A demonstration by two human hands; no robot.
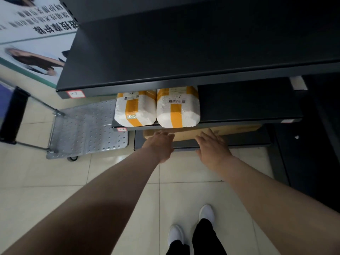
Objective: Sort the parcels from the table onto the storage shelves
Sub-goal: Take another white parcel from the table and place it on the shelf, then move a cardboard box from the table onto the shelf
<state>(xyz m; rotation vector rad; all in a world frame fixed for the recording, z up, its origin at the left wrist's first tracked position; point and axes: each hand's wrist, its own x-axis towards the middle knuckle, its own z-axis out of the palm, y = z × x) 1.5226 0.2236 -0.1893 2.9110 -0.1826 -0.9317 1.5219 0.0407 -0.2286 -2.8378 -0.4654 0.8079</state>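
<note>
Down at the lowest shelf [202,147], both hands are reaching for a brown cardboard parcel [185,135] that is lying flat there, under the shelf that is carrying two white parcels. Seen from the head camera, the left hand [161,144] is resting with its grip spread, fingers flat on the parcel's near left end, while the right hand [213,148] is hovering or pressing just beside it, grip likewise spread and palm down on the near edge; neither is pinching anything. The box is lying straight ahead of and slightly beyond both grips, its long axis running left to right along the shelf, so most of its length is stretching away to the right of the right hand. That makes the right hand the nearer one to the parcel's middle, and any push deeper would, I judge, be going away from the person, across the short axis. On the middle shelf [248,120] the left white parcel [135,109] and the right white parcel [178,107] are standing touching each other, both banded in orange tape, each bearing a small printed label with a square code and a handwritten mark that seems to read "8-1"; the print is too small to read. Red-edged tags are sitting on the shelf edges, their writing unclear. A metal trolley [86,127] is standing at the left on the tiled floor [184,190].
</note>
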